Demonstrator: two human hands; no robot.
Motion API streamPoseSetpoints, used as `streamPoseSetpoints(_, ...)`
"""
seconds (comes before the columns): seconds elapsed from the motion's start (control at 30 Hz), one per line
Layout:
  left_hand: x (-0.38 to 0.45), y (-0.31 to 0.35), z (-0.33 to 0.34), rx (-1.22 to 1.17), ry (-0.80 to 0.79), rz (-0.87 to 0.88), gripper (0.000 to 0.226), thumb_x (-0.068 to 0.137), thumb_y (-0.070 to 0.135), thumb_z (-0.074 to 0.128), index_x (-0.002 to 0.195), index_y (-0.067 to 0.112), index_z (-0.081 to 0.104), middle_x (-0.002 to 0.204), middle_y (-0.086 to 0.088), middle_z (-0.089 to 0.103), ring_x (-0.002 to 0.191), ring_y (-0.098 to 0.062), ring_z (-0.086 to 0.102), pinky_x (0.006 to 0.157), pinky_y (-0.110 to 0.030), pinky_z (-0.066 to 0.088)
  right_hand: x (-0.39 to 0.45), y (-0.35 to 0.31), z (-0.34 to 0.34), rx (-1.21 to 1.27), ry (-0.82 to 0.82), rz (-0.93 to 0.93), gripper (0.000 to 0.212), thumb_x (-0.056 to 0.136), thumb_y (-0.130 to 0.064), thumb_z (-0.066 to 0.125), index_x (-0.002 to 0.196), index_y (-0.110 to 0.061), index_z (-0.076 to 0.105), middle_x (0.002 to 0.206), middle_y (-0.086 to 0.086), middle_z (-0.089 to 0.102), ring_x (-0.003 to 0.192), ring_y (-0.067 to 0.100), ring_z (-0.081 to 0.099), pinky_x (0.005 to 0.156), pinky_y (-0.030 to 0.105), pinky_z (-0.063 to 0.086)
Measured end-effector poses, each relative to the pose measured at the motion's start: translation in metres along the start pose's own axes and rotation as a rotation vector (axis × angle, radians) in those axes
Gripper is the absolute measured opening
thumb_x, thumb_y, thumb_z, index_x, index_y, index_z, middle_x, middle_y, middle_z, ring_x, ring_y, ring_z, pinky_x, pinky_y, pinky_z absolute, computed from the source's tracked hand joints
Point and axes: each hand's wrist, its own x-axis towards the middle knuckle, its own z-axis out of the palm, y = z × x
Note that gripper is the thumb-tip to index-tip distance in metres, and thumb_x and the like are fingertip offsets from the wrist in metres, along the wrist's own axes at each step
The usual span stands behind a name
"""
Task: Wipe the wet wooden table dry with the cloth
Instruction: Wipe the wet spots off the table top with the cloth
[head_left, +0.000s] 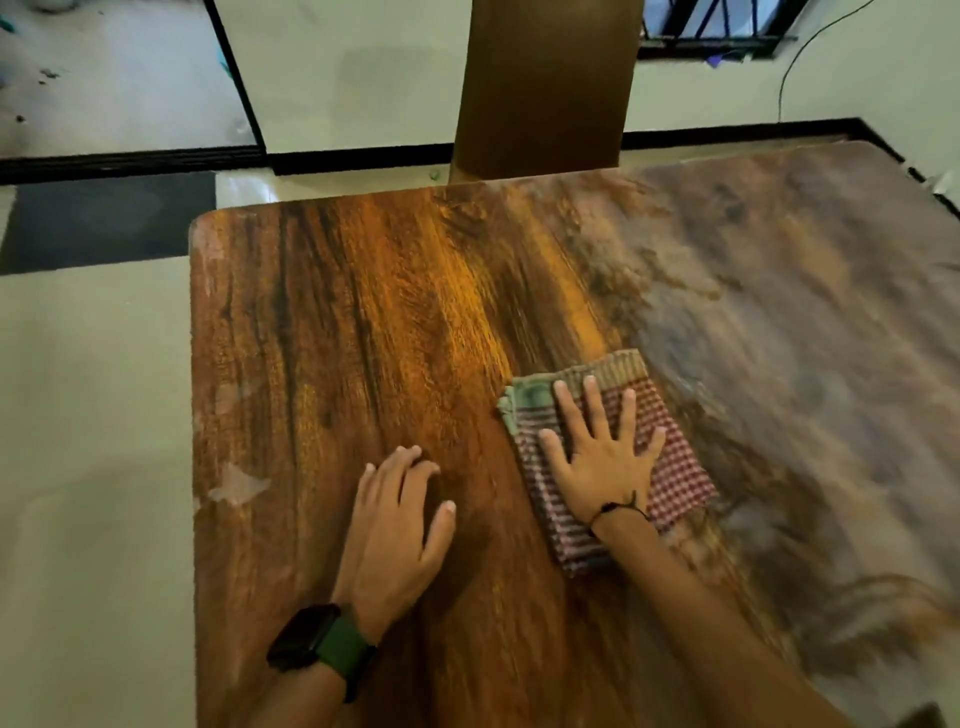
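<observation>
Folded cloth (608, 457) (long axis near-to-far) under flat right hand (602, 457)

A folded red-and-white checked cloth (613, 457) with a greenish striped end lies flat on the wooden table (363, 338), whose right part looks dull and filmy, the left glossy.

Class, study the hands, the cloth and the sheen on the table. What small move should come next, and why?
Probably slide the cloth to the person's right. The right hand lies flat on it, fingers spread, at the edge of a greyish, filmy-looking area of the table, likely still wet, while the wood beside the left hand shows clear, warm grain.
</observation>
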Motion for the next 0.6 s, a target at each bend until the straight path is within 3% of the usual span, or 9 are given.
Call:
streamPoseSetpoints(0.13, -0.033, -0.001, -0.015, -0.124, 0.011, -0.063, 0.044, 0.094, 0.034, 0.038, 0.128, 0.008, 0.046, 0.143, -0.011, 0.038, 0.133, -0.022, 0.032, 0.113, -0.038, 0.024, -0.030, -0.018, 0.001, 0.011, -0.030, 0.116, 0.060, 0.086, -0.069, -0.001, 0.140, -0.050, -0.017, 0.157, -0.010, -0.013, 0.141, 0.034, -0.019, 0.103, 0.070, -0.011)
streamPoseSetpoints(0.23, -0.055, -0.014, -0.032, -0.133, 0.087, -0.111, 0.037, 0.092, 0.026, 0.042, 0.119, 0.002, 0.051, 0.128, -0.017, 0.050, 0.120, -0.027, 0.044, 0.100, -0.027, 0.029, -0.090, -0.084, 0.015, -0.028, -0.078, -0.098, 0.063, 0.091, -0.063, 0.011, 0.146, -0.041, -0.010, 0.158, -0.005, -0.014, 0.139, 0.040, -0.022, 0.097, 0.072, -0.019)
streamPoseSetpoints(0.37, -0.084, -0.034, -0.045, -0.044, 0.174, -0.159, 0.039, 0.090, 0.025, 0.039, 0.114, -0.003, 0.050, 0.116, -0.024, 0.053, 0.109, -0.033, 0.047, 0.092, -0.033, 0.034, -0.156, -0.144, 0.035, -0.073, -0.097, -0.414, 0.064, 0.091, -0.063, 0.016, 0.148, -0.039, 0.002, 0.159, -0.004, -0.003, 0.141, 0.041, -0.015, 0.098, 0.072, -0.016)
streamPoseSetpoints(0.5, -0.109, -0.034, -0.038, -0.043, 0.103, -0.107, 0.037, 0.091, 0.025, 0.039, 0.112, -0.003, 0.050, 0.113, -0.024, 0.054, 0.105, -0.029, 0.046, 0.085, -0.022, 0.030, -0.147, -0.087, 0.025, -0.057, -0.042, -0.508, 0.061, 0.091, -0.063, 0.026, 0.147, -0.042, 0.016, 0.158, -0.008, 0.011, 0.144, 0.034, -0.003, 0.106, 0.069, -0.004)
streamPoseSetpoints(0.6, -0.123, -0.020, -0.028, -0.027, 0.022, -0.056, 0.042, 0.091, 0.029, 0.038, 0.115, -0.003, 0.050, 0.116, -0.023, 0.053, 0.108, -0.032, 0.048, 0.088, -0.024, 0.030, -0.133, -0.003, 0.016, -0.014, 0.014, -0.198, 0.060, 0.091, -0.064, 0.022, 0.146, -0.045, 0.009, 0.158, -0.011, 0.005, 0.145, 0.029, -0.007, 0.107, 0.064, -0.010)
